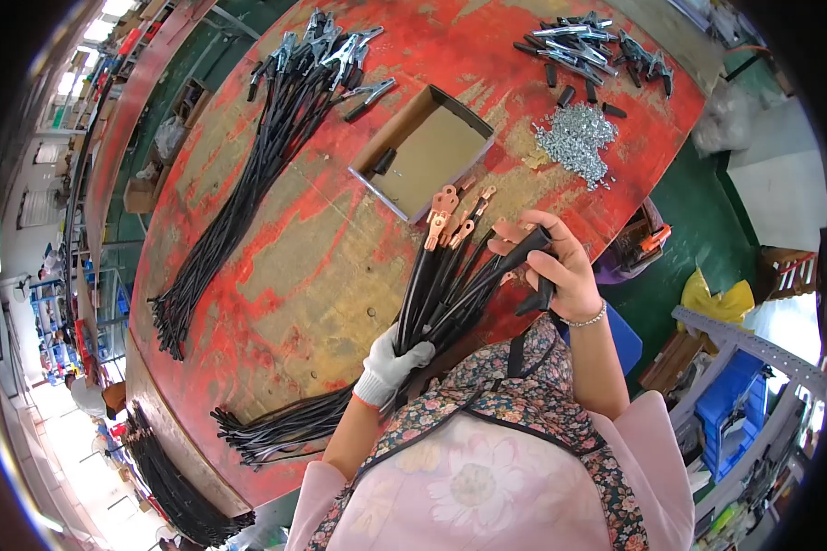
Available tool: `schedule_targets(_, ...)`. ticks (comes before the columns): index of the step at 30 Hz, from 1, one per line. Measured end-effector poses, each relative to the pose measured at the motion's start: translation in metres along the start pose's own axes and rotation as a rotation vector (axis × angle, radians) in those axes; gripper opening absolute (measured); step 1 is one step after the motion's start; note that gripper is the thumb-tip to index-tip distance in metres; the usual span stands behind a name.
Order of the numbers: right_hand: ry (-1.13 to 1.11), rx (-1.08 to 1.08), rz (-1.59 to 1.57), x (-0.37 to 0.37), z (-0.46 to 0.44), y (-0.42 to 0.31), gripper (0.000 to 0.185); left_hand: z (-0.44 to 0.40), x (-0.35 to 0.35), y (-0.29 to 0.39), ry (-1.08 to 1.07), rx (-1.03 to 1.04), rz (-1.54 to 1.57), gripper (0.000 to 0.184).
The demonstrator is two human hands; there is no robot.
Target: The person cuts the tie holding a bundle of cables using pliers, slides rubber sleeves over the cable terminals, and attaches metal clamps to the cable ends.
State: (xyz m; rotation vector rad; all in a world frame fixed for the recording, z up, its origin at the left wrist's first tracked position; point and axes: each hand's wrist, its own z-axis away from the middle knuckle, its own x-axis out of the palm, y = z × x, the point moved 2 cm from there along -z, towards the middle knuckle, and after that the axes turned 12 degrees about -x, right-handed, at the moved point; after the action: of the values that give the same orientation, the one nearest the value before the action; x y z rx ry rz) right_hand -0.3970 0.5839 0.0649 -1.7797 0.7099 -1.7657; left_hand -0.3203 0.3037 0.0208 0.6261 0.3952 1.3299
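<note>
My left hand, in a white glove, is closed around a bundle of black cables close to my apron. Copper lugs show on several of the upper cable ends. The rest of the bundle trails down-left across the table, its far ends fanned out. To the right of the lugs, my bare right hand pinches a black sleeve between thumb and fingers, at the end of one cable. A second black sleeve hangs under that hand's palm.
On the worn red table an open cardboard box holds a black piece. Long cables with metal clamps lie left. At the back right are loose clamps, black sleeves and a heap of small metal parts.
</note>
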Motion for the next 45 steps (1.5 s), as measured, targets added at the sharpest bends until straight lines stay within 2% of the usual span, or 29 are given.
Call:
schedule_targets(3,0.013,0.020,0.066,-0.006,-0.001,0.002,0.036,-0.001,0.000,0.001,-0.022,-0.005,0.025,0.030)
schedule_targets(5,0.123,-0.056,0.359,-0.013,-0.004,0.011,0.036,-0.002,0.002,0.000,-0.023,-0.005,0.034,0.030)
schedule_targets(8,0.250,-0.011,0.536,-0.016,-0.005,0.014,0.038,-0.004,0.004,-0.004,0.028,0.036,-0.017,0.031)
schedule_targets(9,0.252,-0.008,0.535,-0.015,-0.006,0.014,0.038,-0.007,0.003,-0.009,0.045,0.053,-0.062,0.031)
schedule_targets(11,0.254,0.042,0.729,-0.013,-0.008,0.012,0.040,-0.010,0.004,-0.014,0.063,0.064,-0.104,0.031)
schedule_targets(15,0.212,0.009,0.681,-0.016,-0.006,0.015,0.039,-0.011,0.005,-0.016,0.110,0.098,-0.151,0.028)
schedule_targets(17,0.070,0.038,0.279,-0.009,-0.005,0.013,0.036,-0.010,0.004,-0.013,0.107,0.117,-0.159,0.028)
schedule_targets(20,-0.022,0.175,0.251,-0.007,0.000,0.017,0.034,-0.008,0.005,-0.011,0.050,0.016,-0.080,0.029)
schedule_targets(22,0.018,0.158,0.327,-0.005,0.002,0.038,0.033,-0.006,0.004,-0.009,0.051,-0.010,-0.083,0.030)
schedule_targets(24,-0.118,0.325,0.482,0.006,0.011,0.059,0.033,-0.007,0.009,-0.006,0.066,0.056,-0.053,0.030)
schedule_targets(26,-0.240,0.394,0.503,0.014,0.028,0.095,0.035,-0.009,0.005,-0.005,0.084,0.123,-0.025,0.031)
schedule_targets(28,-0.419,0.535,0.877,0.017,0.037,0.103,0.035,-0.012,-0.006,-0.009,0.268,0.197,-0.283,0.031)
schedule_targets(29,-0.545,0.583,1.103,0.012,0.039,0.105,0.038,-0.014,-0.006,-0.009,0.295,0.237,-0.217,0.031)
schedule_targets(30,-0.549,0.584,1.099,0.007,0.040,0.100,0.038,-0.012,-0.009,-0.010,0.300,0.234,-0.218,0.031)
schedule_targets(32,-0.569,0.596,1.052,0.001,0.035,0.079,0.033,-0.003,-0.004,0.006,0.145,0.058,0.052,0.035)
schedule_targets(34,-0.338,0.442,0.804,-0.005,0.023,0.057,0.029,-0.001,-0.004,0.010,0.126,0.048,0.076,0.036)
schedule_targets(36,0.034,0.437,0.496,-0.013,0.011,0.042,0.030,-0.002,-0.005,0.012,-0.010,-0.016,0.177,0.037)
schedule_targets(37,0.035,0.433,0.499,-0.022,0.007,0.042,0.030,-0.002,-0.005,0.011,-0.013,-0.013,0.176,0.037)
schedule_targets(39,0.240,0.292,-0.126,-0.039,0.001,0.046,0.030,-0.003,-0.005,0.009,-0.099,-0.100,0.241,0.036)
schedule_targets(42,0.295,0.241,-0.187,-0.014,-0.007,0.032,0.023,-0.002,-0.002,0.010,-0.119,-0.094,0.187,0.034)
schedule_targets(45,0.231,0.184,-0.280,-0.039,-0.009,0.043,0.020,-0.002,-0.002,0.007,-0.103,-0.073,0.095,0.029)
